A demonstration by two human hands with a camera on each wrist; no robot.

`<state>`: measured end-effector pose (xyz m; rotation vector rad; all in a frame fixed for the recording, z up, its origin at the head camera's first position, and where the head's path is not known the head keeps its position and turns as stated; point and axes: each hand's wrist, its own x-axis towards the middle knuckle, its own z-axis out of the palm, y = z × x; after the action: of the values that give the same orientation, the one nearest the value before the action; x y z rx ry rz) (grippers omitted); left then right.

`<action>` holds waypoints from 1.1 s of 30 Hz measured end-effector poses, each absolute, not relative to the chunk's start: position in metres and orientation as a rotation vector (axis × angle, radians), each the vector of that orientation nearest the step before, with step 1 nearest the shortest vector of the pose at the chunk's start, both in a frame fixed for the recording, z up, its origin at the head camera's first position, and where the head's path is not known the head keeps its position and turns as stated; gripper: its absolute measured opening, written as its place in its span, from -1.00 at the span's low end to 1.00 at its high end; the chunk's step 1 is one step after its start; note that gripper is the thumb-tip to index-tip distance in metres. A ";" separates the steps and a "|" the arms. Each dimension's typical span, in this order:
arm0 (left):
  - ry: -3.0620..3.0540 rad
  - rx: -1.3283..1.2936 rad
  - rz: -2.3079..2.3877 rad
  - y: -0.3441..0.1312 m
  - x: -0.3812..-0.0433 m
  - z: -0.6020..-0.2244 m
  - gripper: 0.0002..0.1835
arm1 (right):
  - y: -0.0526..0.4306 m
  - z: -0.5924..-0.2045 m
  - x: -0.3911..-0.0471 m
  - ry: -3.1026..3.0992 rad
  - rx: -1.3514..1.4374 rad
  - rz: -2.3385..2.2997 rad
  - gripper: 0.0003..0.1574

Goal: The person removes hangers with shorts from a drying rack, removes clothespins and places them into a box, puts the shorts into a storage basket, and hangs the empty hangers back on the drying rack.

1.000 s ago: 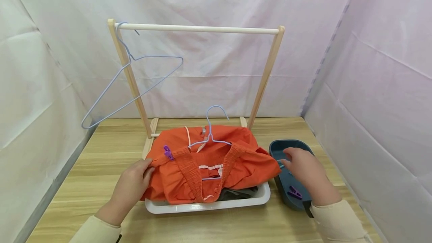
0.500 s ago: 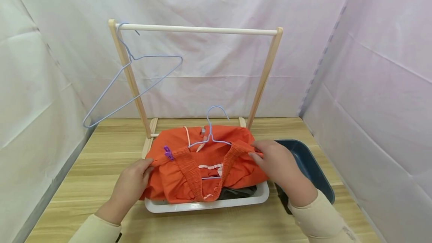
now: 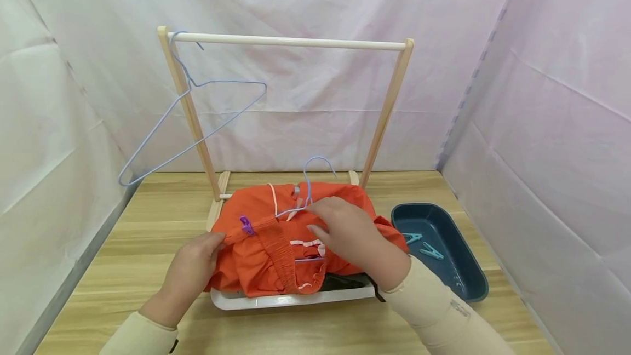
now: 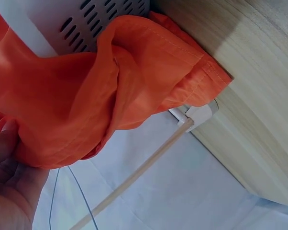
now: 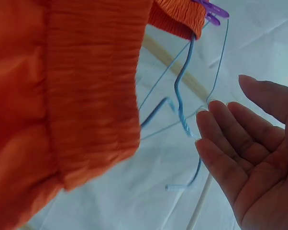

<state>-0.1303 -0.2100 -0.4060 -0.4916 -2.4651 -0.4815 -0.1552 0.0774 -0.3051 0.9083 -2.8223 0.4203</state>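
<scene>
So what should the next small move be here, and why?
Probably curl the right hand round the neck of the lower hanger: its open fingers are right beside that neck, the hook rises above the orange garment, and the left hand already grips the cloth at the other side.

two hands (image 3: 345, 232), two hangers (image 5: 179, 96), two teal pegs (image 3: 431, 251), one rack (image 3: 291, 41)

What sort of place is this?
Probably a staged indoor booth: pale fabric sheets on three sides close in a wood-grain table, and a small clothes rack stands on it.
</scene>
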 end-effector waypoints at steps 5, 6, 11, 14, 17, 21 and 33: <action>-2.422 -0.526 -0.463 -0.210 -0.131 -0.407 -0.73 | 0.056 -0.308 -0.160 -2.799 1.034 0.417 -0.55; -2.416 -0.532 -0.461 -0.210 -0.131 -0.408 -0.73 | 0.052 -0.309 -0.161 -2.800 1.046 0.410 -0.55; -2.401 -0.548 -0.454 -0.209 -0.131 -0.408 -0.74 | 0.034 -0.311 -0.165 -2.841 1.068 0.377 -0.52; -2.402 -0.553 -0.453 -0.209 -0.130 -0.408 -0.73 | 0.023 -0.313 -0.167 -2.858 1.092 0.350 -0.47; -2.392 -0.565 -0.454 -0.209 -0.129 -0.408 -0.72 | 0.012 -0.315 -0.168 -2.866 1.119 0.327 -0.40; -2.367 -0.590 -0.456 -0.210 -0.129 -0.409 -0.70 | 0.000 -0.318 -0.168 -2.874 1.151 0.320 -0.35; -2.301 -0.647 -0.426 -0.209 -0.130 -0.414 -0.62 | -0.017 -0.328 -0.169 -2.816 1.227 0.234 -0.65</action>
<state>-0.1301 -0.2093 -0.4139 -0.6474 -2.3009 -0.4262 -0.1688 -0.0167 -0.3285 1.2266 -2.8163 0.2340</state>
